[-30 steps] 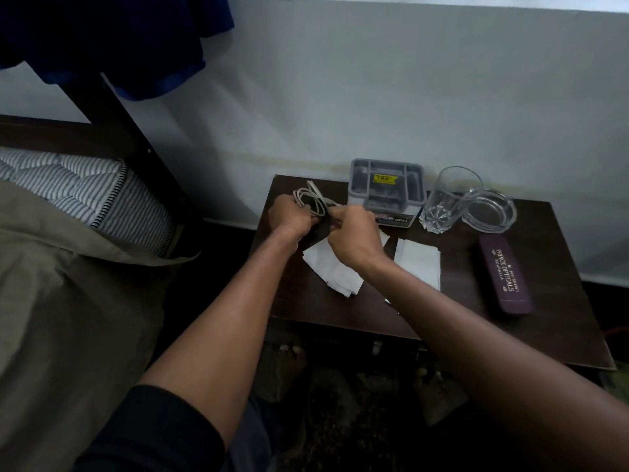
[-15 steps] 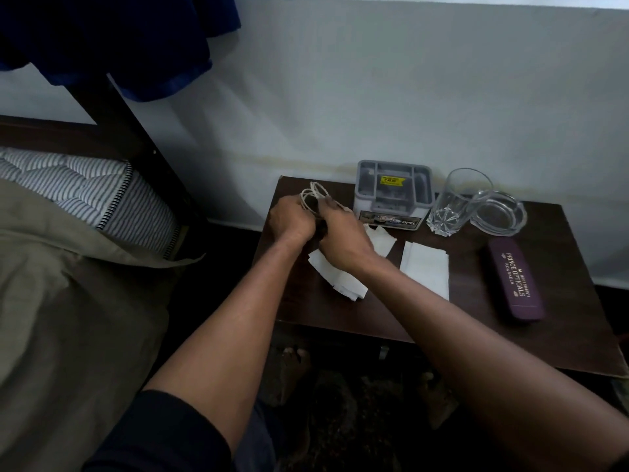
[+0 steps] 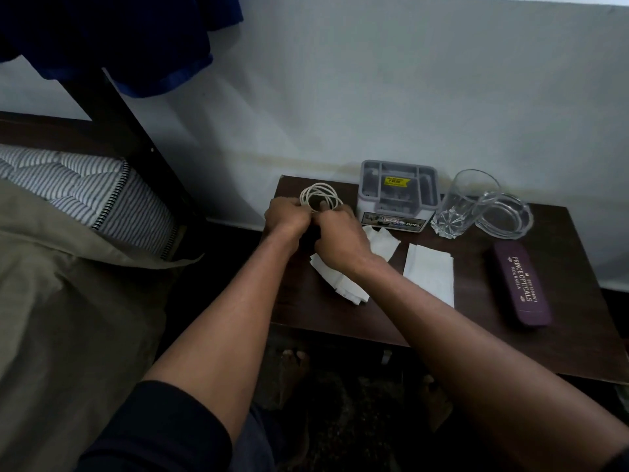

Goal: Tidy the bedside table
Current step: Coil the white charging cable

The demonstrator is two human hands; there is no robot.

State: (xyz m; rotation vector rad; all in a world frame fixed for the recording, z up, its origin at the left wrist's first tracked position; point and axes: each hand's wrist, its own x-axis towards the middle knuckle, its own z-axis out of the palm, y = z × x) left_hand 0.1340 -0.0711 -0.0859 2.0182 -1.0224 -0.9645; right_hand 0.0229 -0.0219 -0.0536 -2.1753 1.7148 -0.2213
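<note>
Both hands meet at the back left corner of the dark bedside table point(image 3: 425, 328): the left hand point(image 3: 286, 218) and the right hand point(image 3: 340, 236) each have fingers curled around a white cable point(image 3: 320, 197), which is wound into loops that stick up above them. Two white tissues point(image 3: 429, 272) lie flat on the table near the right wrist. Farther back stand a gray organizer box point(image 3: 396, 195), a clear glass point(image 3: 459, 206) and a glass ashtray point(image 3: 503, 216), with a purple glasses case point(image 3: 520, 284) on the right side.
</note>
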